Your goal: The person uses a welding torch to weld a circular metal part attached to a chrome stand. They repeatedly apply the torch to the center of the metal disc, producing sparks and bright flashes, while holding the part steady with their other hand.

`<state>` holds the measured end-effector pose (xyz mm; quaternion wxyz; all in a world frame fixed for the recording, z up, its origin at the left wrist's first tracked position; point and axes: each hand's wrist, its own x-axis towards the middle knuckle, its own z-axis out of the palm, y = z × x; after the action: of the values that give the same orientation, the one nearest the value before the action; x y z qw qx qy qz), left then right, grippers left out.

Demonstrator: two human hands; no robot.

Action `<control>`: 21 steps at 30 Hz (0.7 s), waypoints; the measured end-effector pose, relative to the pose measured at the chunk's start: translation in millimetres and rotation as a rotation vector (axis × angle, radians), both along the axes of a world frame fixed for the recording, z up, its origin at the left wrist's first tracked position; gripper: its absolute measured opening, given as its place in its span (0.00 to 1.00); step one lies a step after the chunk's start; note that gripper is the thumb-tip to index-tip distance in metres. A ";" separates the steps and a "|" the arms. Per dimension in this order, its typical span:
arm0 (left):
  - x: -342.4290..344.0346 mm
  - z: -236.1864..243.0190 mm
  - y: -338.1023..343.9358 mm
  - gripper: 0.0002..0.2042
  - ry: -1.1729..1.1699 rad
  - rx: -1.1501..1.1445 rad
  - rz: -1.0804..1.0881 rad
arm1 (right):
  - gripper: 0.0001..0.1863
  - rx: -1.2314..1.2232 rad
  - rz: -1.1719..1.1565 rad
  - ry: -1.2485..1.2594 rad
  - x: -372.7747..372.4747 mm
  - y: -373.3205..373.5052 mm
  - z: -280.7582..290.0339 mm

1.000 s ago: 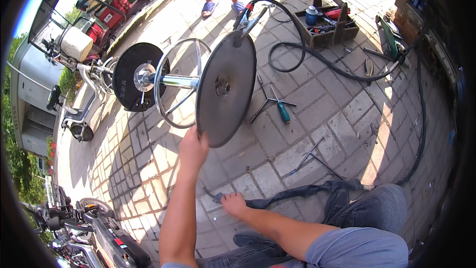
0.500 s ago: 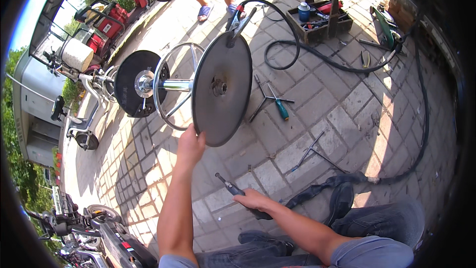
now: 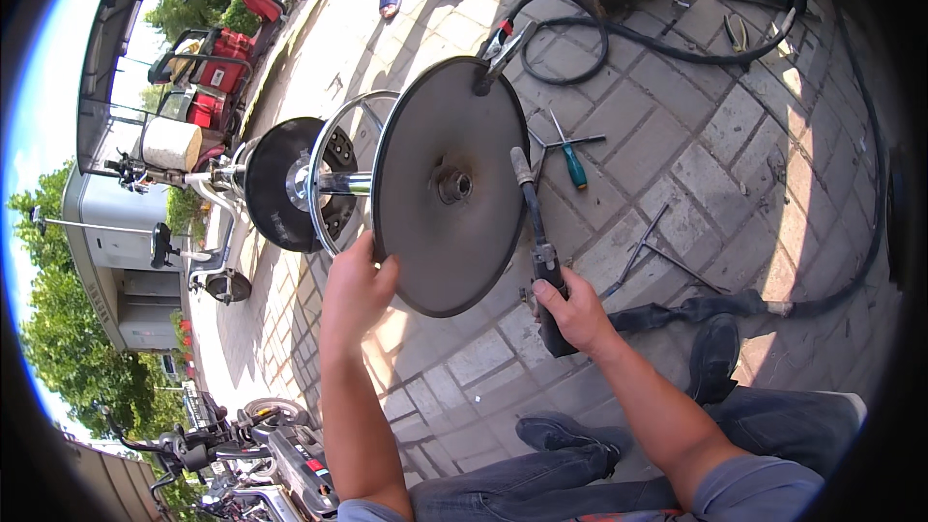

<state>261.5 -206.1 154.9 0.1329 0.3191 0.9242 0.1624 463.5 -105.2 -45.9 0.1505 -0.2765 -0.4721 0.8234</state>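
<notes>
Left hand [image 3: 358, 295] is gripping the dark round base [image 3: 425, 242] of a bar stool [image 3: 346, 184] lying sideways on brick paving [image 3: 681, 184]; right hand [image 3: 575, 314] is grasping a welding torch [image 3: 537, 222], nozzle [image 3: 523, 164] overlapping the base's right edge in view, contact unclear. A clamp [image 3: 507, 53] is biting the base's top edge; a green-handled screwdriver [image 3: 575, 168] is lying to the right.

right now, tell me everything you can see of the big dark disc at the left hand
The disc is broad, grey-brown and metal-looking, with a dark rim and rusty stains around its central hub. It is tipped on edge, face toward the camera, a chrome post behind. The left hand grips its lower-left rim; a clamp bites its top right.
</notes>
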 end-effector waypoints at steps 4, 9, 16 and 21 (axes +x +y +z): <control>-21.4 -28.7 41.8 0.14 -0.036 -0.016 -0.009 | 0.25 0.107 -0.009 -0.022 -22.5 12.9 -23.1; -52.3 -83.1 81.8 0.18 0.056 0.578 -0.154 | 0.24 0.018 0.033 -0.037 -54.0 31.2 -25.8; -92.0 -74.5 126.7 0.16 0.238 0.340 -0.026 | 0.23 0.259 -0.025 -0.183 -116.5 58.3 3.7; -120.6 -57.8 172.7 0.21 0.192 0.267 0.075 | 0.24 0.136 -0.045 -0.130 -134.1 72.7 6.4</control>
<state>140.9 -33.3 97.1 -0.0055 0.3134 0.9140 0.2576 329.4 -32.4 -39.6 0.1565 -0.3290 -0.5292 0.7663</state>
